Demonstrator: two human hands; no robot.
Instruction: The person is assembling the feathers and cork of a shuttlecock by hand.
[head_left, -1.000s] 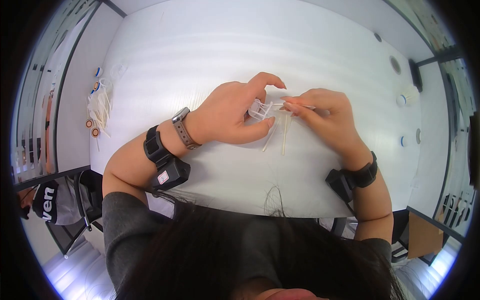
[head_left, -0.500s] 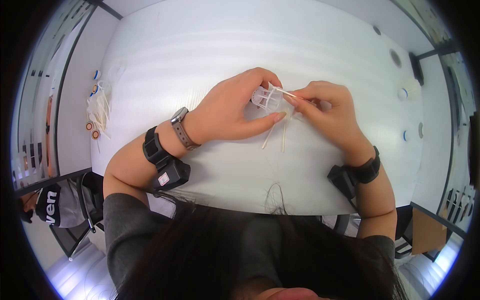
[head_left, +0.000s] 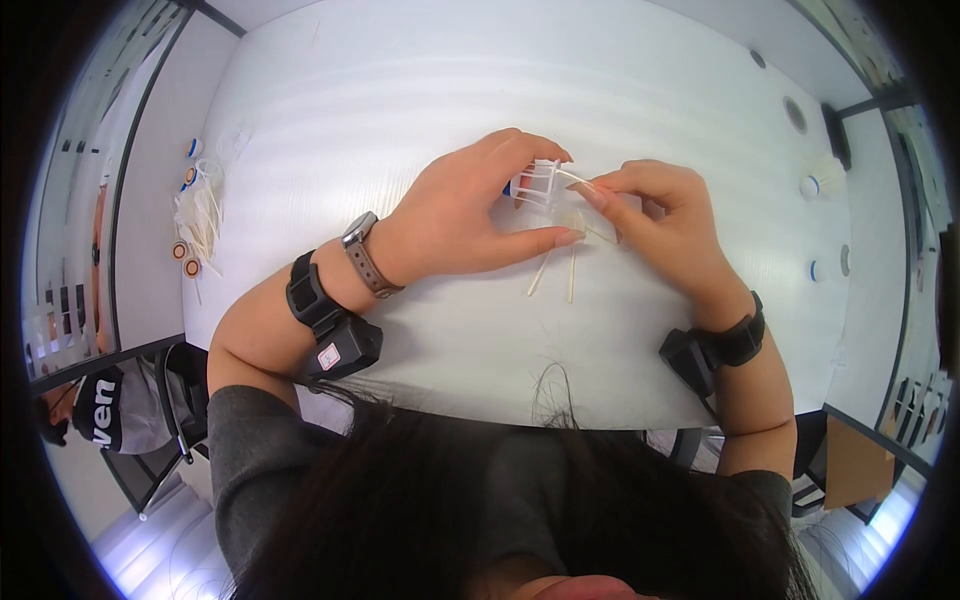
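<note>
My left hand is closed around a small clear plastic ribbed piece like a little cage, thumb below and fingers above. A bit of blue shows at its left side, between the fingers. Between the thumb and forefinger of my right hand, a thin cream-white stick is pinched. Its far end meets the top right of the ribbed piece, and it looks slightly bowed. Below my left thumb, two pale thin sticks point toward me. Their upper ends are hidden or blurred.
On the left side of the white table lies a pile of pale sticks with several round blue or brown-ringed caps. At the right are a white-and-blue capped piece and another small cap. Side panels border the table.
The ribbed piece has turned in my left hand, so its ribs lie more level and blue shows at its left. The pinched stick has gone from straight to slightly bowed.
</note>
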